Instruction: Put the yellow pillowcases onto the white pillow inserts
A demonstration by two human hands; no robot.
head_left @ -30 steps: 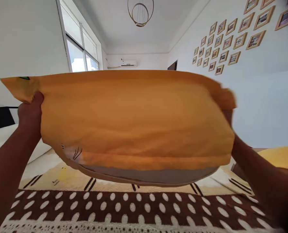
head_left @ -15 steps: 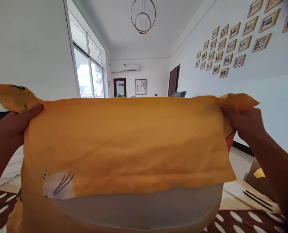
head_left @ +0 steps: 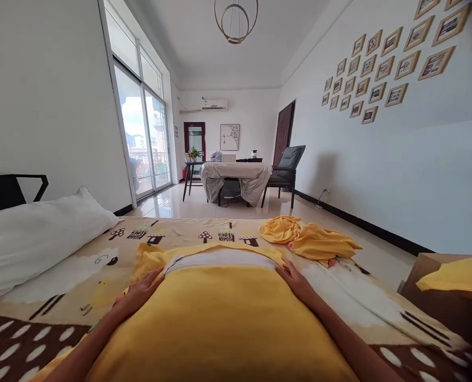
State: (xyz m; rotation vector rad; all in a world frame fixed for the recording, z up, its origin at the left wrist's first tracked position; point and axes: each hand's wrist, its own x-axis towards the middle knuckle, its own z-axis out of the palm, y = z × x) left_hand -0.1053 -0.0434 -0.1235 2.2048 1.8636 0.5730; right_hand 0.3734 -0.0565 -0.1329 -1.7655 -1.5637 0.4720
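Observation:
A yellow pillowcase (head_left: 220, 323) covers most of a pale pillow (head_left: 224, 258), whose far end shows in the case's opening. It lies on a patterned bedspread (head_left: 180, 231). My left hand (head_left: 146, 286) rests on the left edge near the opening, fingers stretched out. At the right edge of the opening is my right hand (head_left: 294, 276), its fingers spread against the cloth. Neither hand is closed round anything.
Crumpled yellow cloth (head_left: 323, 241) lies at the bed's far right. A white pillow (head_left: 49, 233) is on the left. A cardboard box (head_left: 427, 270) with yellow cloth stands at the right. Beyond are a covered table (head_left: 236, 170) and a dark chair (head_left: 287, 164).
The pillowcase, held up before the camera by both hands, has come down onto the bed with the pillow. My hands have let go of its corners and moved inward beside the opening.

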